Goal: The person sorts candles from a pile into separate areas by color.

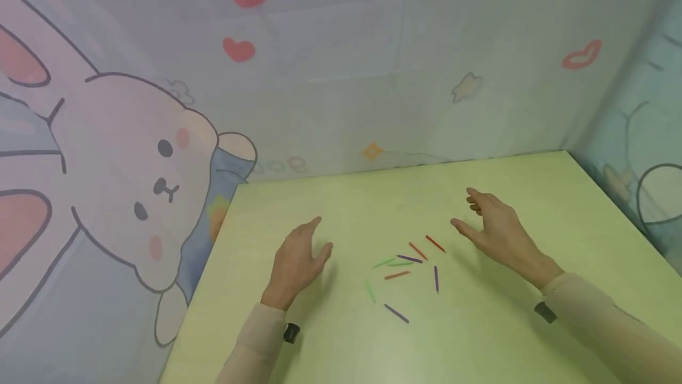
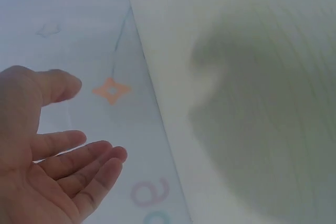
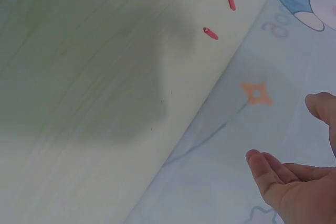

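Slim crayon-like sticks lie scattered on the table between my two hands. Among them are a red stick [image 1: 436, 244], an orange-red stick [image 1: 418, 251], an orange stick [image 1: 397, 276], a purple stick [image 1: 396, 313] and a light green stick [image 1: 370, 291]. To their left my left hand [image 1: 298, 260] hovers over the table, thumb apart from the loosely bent fingers, holding nothing. My right hand [image 1: 498, 233] is raised on the other side, nearest the red stick, also with nothing in it. Both palms, the left [image 2: 47, 182] and the right [image 3: 310, 198], show bare in the wrist views.
The pale yellow-green table [image 1: 319, 348] meets a printed cloth wall [image 1: 341, 88] at its back edge. Another printed sheet [image 1: 655, 135] hangs along the right side. A large rabbit figure [image 1: 122, 183] is printed on the left.
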Tool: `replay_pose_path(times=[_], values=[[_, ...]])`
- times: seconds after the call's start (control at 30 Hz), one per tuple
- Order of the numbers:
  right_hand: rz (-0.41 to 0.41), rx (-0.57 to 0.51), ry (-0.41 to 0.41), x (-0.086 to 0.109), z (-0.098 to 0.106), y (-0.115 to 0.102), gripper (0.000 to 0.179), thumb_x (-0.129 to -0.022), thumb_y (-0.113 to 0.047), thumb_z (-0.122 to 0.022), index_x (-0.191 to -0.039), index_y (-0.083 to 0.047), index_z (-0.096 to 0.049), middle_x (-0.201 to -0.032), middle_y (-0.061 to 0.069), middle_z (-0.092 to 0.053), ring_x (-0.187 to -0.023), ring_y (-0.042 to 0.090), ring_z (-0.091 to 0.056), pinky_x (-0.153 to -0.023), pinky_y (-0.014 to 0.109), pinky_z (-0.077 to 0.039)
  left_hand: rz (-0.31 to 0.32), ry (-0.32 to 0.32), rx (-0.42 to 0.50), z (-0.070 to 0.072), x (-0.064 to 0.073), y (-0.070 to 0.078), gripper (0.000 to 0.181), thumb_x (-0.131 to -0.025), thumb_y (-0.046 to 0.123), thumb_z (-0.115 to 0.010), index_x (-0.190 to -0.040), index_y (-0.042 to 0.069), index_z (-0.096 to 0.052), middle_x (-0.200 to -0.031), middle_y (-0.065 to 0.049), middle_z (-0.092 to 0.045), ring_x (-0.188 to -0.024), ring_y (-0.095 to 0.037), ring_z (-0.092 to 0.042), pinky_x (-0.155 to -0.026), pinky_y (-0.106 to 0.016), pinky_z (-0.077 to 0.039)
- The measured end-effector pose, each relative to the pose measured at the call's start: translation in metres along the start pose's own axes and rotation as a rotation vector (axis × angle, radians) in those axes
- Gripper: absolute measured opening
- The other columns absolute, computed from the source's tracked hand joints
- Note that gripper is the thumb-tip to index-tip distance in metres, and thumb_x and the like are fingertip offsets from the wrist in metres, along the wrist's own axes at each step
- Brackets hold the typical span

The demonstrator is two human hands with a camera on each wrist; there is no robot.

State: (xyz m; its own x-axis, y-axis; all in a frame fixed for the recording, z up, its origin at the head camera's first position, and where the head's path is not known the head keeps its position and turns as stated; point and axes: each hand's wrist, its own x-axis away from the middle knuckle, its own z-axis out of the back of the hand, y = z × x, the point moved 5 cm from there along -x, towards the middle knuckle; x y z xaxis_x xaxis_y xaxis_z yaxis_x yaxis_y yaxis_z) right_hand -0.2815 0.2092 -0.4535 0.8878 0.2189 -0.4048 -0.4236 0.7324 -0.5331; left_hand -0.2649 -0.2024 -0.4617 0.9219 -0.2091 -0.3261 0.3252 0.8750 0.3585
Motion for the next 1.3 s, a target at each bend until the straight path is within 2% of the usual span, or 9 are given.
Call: replay_pose_path(times=[0.1, 0.17, 0.23, 0.4, 0.47, 0.63, 0.9, 1.07, 1.3], values=[[0.015, -0.012, 0.021, -0.002, -0.002, -0.003, 0.062, -0.101, -0.019, -0.083, -0.148, 0.013, -0.059, -0.127, 0.031, -0.073, -0.110, 0.049, -0.076, -0.094, 0.063, -0.062, -0.020, 0.020, 0.040, 0.003, -0.004, 0.000, 0.057, -0.104, 0.021, -0.080, -0.151, -0.005, -0.063, -0.141, -0.025, -0.073, -0.121, -0.040, -0.076, -0.095, -0.052, -0.066], [0.023, -0.023, 0.032, -0.002, -0.003, -0.005, 0.052, -0.100, -0.014, -0.083, -0.141, 0.011, -0.065, -0.121, 0.028, -0.077, -0.105, 0.046, -0.078, -0.092, 0.060, -0.064, -0.039, 0.030, 0.057, 0.005, -0.005, 0.001, 0.051, -0.103, 0.016, -0.080, -0.145, -0.008, -0.067, -0.134, -0.025, -0.076, -0.112, -0.038, -0.080, -0.089, -0.047, -0.067], [0.024, -0.034, 0.037, -0.001, -0.005, -0.006, 0.044, -0.099, -0.009, -0.083, -0.136, 0.009, -0.069, -0.116, 0.024, -0.079, -0.101, 0.044, -0.079, -0.090, 0.058, -0.065, -0.045, 0.022, 0.068, 0.005, -0.006, 0.001, 0.046, -0.102, 0.014, -0.080, -0.141, -0.008, -0.070, -0.129, -0.025, -0.078, -0.094, -0.035, -0.081, -0.078, -0.041, -0.066], [0.024, -0.037, 0.019, 0.003, -0.008, -0.006, 0.040, -0.097, -0.006, -0.084, -0.132, 0.008, -0.071, -0.114, 0.022, -0.080, -0.100, 0.042, -0.080, -0.089, 0.057, -0.065, -0.057, -0.001, 0.064, 0.002, -0.004, 0.004, 0.039, -0.101, 0.011, -0.081, -0.135, -0.006, -0.076, -0.120, -0.025, -0.081, -0.087, -0.035, -0.081, -0.065, -0.034, -0.055], [0.030, -0.032, 0.014, 0.003, -0.008, -0.007, 0.040, -0.097, -0.006, -0.084, -0.132, 0.008, -0.071, -0.114, 0.022, -0.080, -0.100, 0.043, -0.080, -0.088, 0.058, -0.065, -0.062, 0.007, 0.059, 0.002, -0.003, 0.006, 0.037, -0.101, 0.011, -0.082, -0.133, -0.005, -0.077, -0.119, -0.024, -0.081, -0.101, -0.036, -0.082, -0.072, -0.035, -0.061], [0.043, -0.028, 0.013, 0.001, -0.008, -0.008, 0.037, -0.098, -0.005, -0.083, -0.131, 0.008, -0.072, -0.114, 0.023, -0.080, -0.099, 0.043, -0.080, -0.087, 0.058, -0.065, -0.065, 0.019, 0.068, 0.002, -0.001, 0.008, 0.033, -0.099, 0.008, -0.083, -0.129, -0.004, -0.079, -0.118, -0.021, -0.082, -0.104, -0.035, -0.082, -0.085, -0.045, -0.068], [0.027, -0.030, -0.017, 0.006, -0.012, -0.009, 0.036, -0.098, -0.005, -0.083, -0.130, 0.007, -0.072, -0.114, 0.022, -0.080, -0.099, 0.041, -0.080, -0.087, 0.057, -0.065, -0.092, 0.004, 0.102, -0.002, 0.004, 0.014, 0.030, -0.098, 0.005, -0.084, -0.126, -0.003, -0.080, -0.119, -0.020, -0.082, -0.102, -0.033, -0.082, -0.087, -0.045, -0.068], [0.013, -0.048, -0.036, 0.008, -0.016, -0.010, 0.035, -0.098, -0.004, -0.083, -0.129, 0.007, -0.073, -0.115, 0.022, -0.079, -0.099, 0.039, -0.080, -0.089, 0.056, -0.065, -0.093, -0.039, 0.169, -0.011, 0.004, 0.020, 0.030, -0.098, 0.004, -0.084, -0.127, -0.001, -0.081, -0.123, -0.017, -0.082, -0.105, -0.032, -0.081, -0.091, -0.045, -0.067], [-0.036, -0.070, -0.092, 0.007, -0.031, -0.004, 0.033, -0.097, -0.003, -0.083, -0.127, 0.007, -0.072, -0.115, 0.021, -0.079, -0.099, 0.035, -0.079, -0.091, 0.052, -0.065, -0.132, -0.092, 0.256, -0.024, 0.000, 0.039, 0.028, -0.098, 0.002, -0.084, -0.125, -0.001, -0.081, -0.119, -0.016, -0.083, -0.103, -0.033, -0.081, -0.090, -0.044, -0.067]])
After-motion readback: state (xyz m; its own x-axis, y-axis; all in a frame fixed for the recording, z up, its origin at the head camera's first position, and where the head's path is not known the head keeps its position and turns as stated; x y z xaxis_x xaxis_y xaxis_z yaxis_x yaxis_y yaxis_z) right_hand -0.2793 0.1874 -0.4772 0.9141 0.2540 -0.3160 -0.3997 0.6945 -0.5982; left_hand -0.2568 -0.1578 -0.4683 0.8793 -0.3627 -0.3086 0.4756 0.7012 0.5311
